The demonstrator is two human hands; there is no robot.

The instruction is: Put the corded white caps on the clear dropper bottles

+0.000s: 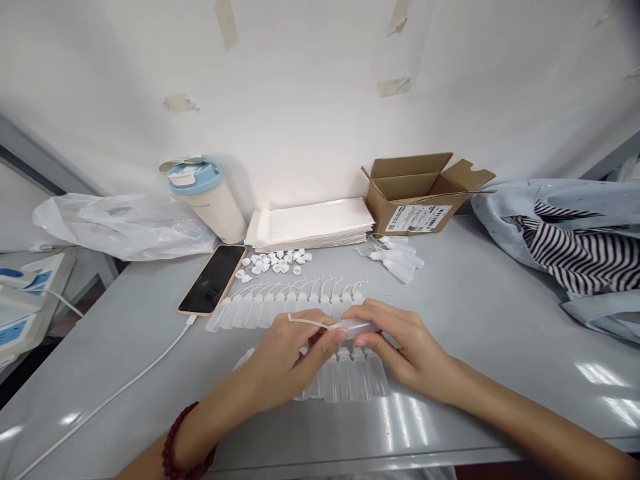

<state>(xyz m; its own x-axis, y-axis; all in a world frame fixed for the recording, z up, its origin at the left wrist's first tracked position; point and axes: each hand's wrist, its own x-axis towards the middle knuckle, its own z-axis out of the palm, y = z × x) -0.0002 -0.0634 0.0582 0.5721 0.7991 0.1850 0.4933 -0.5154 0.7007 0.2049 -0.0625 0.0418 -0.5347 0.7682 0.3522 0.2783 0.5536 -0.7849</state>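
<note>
My left hand (287,360) and my right hand (400,347) meet over the middle of the grey table (475,313). Together they pinch one small clear plastic bottle (357,327) with a long thin nozzle (305,321) pointing left. My left fingers are closed on its neck end, my right fingers on its body. Beneath the hands lies a row of like bottles (350,380). A second row (280,303), with curved nozzles, lies just beyond. Small white caps (275,261) are scattered behind that row.
A phone (213,279) on a white cable (115,393) lies at the left. Behind stand a lidded cup (207,197), a stack of white sheets (313,223), an open cardboard box (420,193) and loose bottles (397,260). A plastic bag (125,223) lies left, cloth (570,240) right.
</note>
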